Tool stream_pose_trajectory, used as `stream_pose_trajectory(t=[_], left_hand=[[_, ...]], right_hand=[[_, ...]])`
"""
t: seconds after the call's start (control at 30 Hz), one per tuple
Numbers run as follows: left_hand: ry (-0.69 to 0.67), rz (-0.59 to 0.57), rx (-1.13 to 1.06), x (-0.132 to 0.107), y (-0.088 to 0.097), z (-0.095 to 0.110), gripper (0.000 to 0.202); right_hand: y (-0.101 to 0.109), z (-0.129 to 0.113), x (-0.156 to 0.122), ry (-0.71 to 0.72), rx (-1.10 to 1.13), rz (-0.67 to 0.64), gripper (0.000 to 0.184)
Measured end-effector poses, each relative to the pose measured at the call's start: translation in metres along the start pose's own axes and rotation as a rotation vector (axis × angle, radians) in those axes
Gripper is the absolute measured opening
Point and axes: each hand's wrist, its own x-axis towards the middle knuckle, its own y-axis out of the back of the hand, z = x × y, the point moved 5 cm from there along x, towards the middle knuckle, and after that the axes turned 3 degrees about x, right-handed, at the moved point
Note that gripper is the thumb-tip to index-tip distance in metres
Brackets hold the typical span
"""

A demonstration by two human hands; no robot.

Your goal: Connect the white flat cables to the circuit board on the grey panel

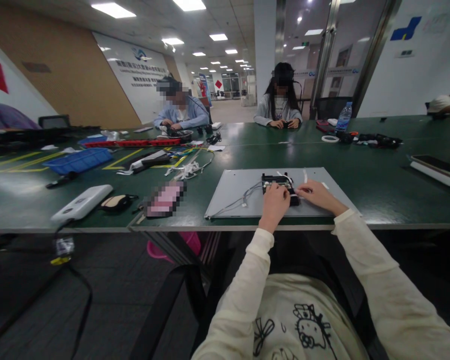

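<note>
My left hand and right hand are side by side, near each other, over a black electronic device that lies on a flat grey panel at the near edge of the green table. My left fingers are bent down over the device's middle, hiding part of it; I can't tell whether they're closed on anything. My right thumb and fingertips come together at its right side, but what, if anything, they pinch is too small to make out. Thin grey cables run from the device's left side down to the panel's near left corner, and a short white strip sticks up just beyond my right fingers. Left of the panel lies a blurred pink phone-shaped object, then a black-and-beige mouse-like object and a white box with a dark cord. Farther back on that side are a tangle of white cables and a blue tray. Across from me sit two people in headgear, one with both hands on a small dark object; to their right stands a water bottle, near a white ring.
</note>
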Motion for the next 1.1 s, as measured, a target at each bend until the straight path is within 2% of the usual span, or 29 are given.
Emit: stream_pose_trajectory(t=[0.33, 0.47, 0.67, 0.93, 1.1], left_hand=[[-0.049, 0.002, -0.035, -0.0062, 0.0039, 0.0031, 0.015], [-0.049, 0.014, -0.095, -0.0038, 0.0034, 0.0006, 0.008], [-0.046, 0.001, -0.196, -0.0016, 0.0052, 0.0002, 0.01], [0.053, 0.004, -0.148, -0.0017, 0.0051, -0.0042, 0.009], [0.054, -0.007, -0.071, -0.004, 0.0033, -0.0034, 0.009]], right_hand=[[-0.0034, -0.0012, 0.0015, 0.014, 0.086, -0.031, 0.025], [-0.0023, -0.0028, 0.0012, 0.016, 0.089, -0.021, 0.025], [-0.0023, -0.0017, 0.0019, 0.022, 0.108, -0.01, 0.026], [-0.0074, 0.0024, 0.0022, 0.012, 0.063, -0.043, 0.03], [-0.0085, 0.0037, 0.002, 0.007, 0.025, -0.014, 0.027]])
